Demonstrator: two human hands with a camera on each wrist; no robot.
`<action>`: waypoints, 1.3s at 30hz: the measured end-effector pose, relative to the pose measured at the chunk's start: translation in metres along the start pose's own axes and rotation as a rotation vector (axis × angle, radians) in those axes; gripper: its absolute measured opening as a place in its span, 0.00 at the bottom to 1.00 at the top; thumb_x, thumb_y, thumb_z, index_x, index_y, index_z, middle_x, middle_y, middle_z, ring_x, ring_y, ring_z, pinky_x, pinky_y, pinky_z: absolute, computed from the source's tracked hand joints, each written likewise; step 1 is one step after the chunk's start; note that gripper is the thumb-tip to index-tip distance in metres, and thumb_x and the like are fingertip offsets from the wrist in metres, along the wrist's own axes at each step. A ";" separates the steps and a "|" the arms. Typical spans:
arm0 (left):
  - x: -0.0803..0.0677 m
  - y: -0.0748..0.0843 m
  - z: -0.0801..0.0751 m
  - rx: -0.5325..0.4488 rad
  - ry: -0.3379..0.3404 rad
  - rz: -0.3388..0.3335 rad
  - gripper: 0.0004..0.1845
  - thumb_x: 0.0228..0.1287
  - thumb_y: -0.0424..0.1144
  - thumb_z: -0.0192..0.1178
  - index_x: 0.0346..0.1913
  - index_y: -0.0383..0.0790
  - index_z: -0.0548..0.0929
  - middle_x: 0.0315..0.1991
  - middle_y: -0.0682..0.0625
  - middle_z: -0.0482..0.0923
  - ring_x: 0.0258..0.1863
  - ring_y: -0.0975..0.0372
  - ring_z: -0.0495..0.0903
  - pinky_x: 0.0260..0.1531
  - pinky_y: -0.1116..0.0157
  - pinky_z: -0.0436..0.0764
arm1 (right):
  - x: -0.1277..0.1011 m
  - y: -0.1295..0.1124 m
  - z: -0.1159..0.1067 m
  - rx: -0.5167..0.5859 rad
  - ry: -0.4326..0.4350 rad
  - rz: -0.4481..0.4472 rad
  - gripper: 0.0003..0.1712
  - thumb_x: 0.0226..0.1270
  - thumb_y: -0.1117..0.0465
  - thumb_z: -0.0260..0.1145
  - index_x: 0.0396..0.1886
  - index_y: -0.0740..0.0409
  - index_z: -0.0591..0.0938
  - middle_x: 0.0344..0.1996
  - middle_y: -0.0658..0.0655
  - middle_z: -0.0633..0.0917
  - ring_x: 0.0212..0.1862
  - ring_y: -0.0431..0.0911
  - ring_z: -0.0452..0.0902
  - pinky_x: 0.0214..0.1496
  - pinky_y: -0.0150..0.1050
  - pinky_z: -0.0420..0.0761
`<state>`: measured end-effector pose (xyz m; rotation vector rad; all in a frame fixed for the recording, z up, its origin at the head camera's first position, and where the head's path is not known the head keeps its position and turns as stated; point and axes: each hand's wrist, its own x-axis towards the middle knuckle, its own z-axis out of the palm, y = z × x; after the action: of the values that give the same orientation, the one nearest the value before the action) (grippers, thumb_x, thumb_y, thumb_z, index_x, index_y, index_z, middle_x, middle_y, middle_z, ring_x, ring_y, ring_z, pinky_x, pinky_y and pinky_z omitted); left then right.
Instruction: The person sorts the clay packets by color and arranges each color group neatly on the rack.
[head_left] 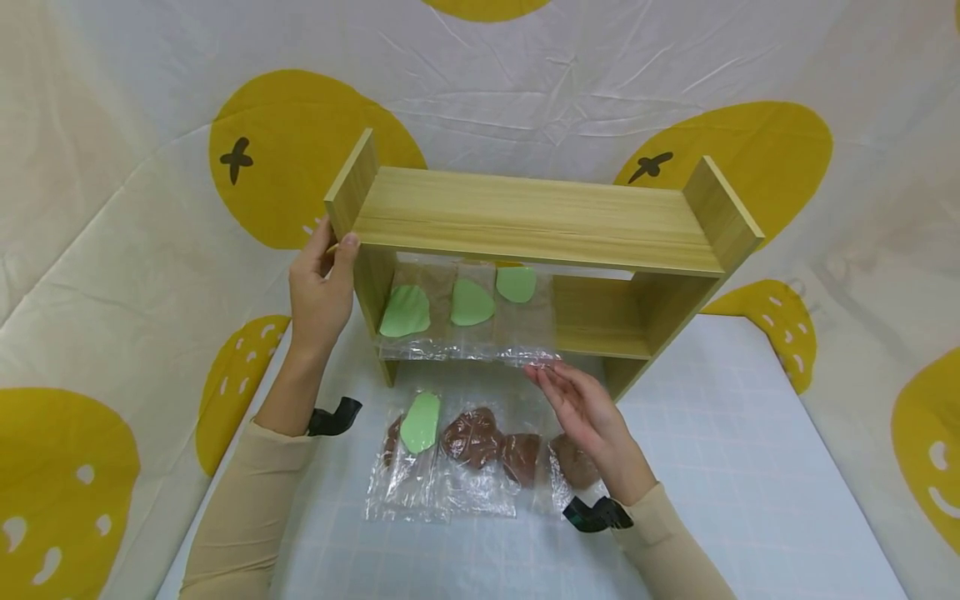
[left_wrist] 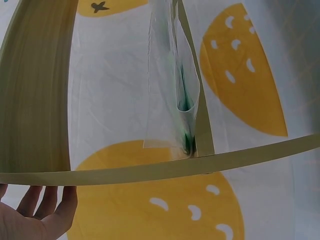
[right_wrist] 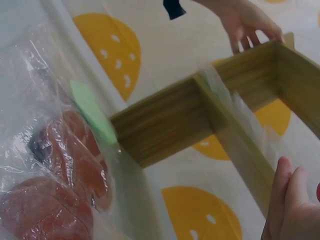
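Observation:
A light wooden two-tier shelf (head_left: 525, 217) stands on a white gridded mat (head_left: 750, 467). My left hand (head_left: 333, 246) grips its left side panel, thumb on the front edge and fingers round the outside. On the lower board lie three clear bags (head_left: 468, 304) with green leaf shapes inside. My right hand (head_left: 543, 375) reaches in with straight fingers that touch the front edge of the rightmost bag (head_left: 525, 337). In the right wrist view the right hand (right_wrist: 287, 195) is beside the shelf (right_wrist: 170, 120), and the left hand (right_wrist: 252, 30) shows at the far panel.
Several clear bags (head_left: 472, 450) with brown lumps, and one with a green leaf, lie on the mat in front of the shelf, under my right forearm. A white cloth with yellow fruit shapes (head_left: 112, 167) surrounds the mat. The shelf's top board holds nothing.

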<state>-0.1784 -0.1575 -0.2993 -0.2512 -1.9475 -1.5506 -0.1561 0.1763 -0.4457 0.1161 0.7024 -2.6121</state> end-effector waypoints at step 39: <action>0.000 0.000 -0.001 -0.003 -0.008 -0.022 0.24 0.77 0.35 0.52 0.72 0.36 0.70 0.61 0.41 0.77 0.54 0.53 0.78 0.56 0.60 0.77 | 0.013 0.073 -0.015 -0.605 -0.013 0.195 0.30 0.76 0.67 0.56 0.71 0.78 0.60 0.64 0.78 0.70 0.57 0.64 0.78 0.57 0.53 0.78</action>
<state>-0.1785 -0.1582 -0.2990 -0.2384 -1.9605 -1.5692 -0.1372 0.1221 -0.4951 -0.0157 1.3616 -2.1120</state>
